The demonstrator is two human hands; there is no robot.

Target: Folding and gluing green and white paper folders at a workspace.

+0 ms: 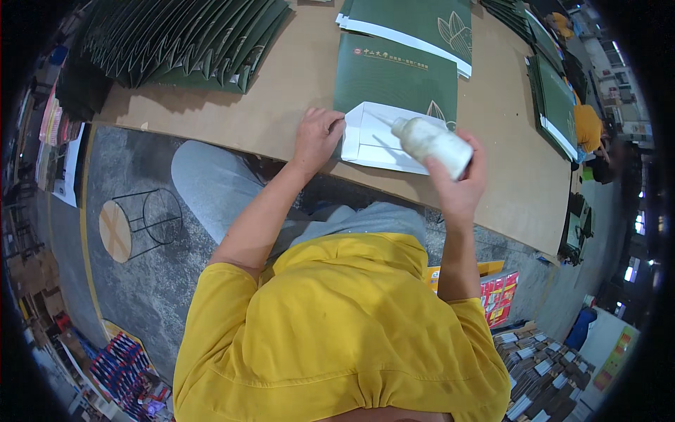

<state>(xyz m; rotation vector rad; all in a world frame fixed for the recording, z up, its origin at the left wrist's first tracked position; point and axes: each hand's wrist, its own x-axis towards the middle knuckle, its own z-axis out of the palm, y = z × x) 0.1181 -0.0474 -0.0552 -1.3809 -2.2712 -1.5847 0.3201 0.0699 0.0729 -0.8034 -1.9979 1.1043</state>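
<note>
A flat green paper bag lies on the table before me, its near end folded into a white flap. My left hand is closed at the flap's left corner, the fingers curled against the bag's edge. In my right hand is a whitish squeeze bottle with a thin nozzle. The bottle is tilted, its nozzle pointing left over the white flap. Whether the tip touches the paper I cannot tell. Another green bag lies just beyond, partly under the first.
Many folded green bags stand bunched at the table's far left. More green bags lie along the right edge of the brown table. A round-topped stool is on the floor to the left. A person in orange is at the right.
</note>
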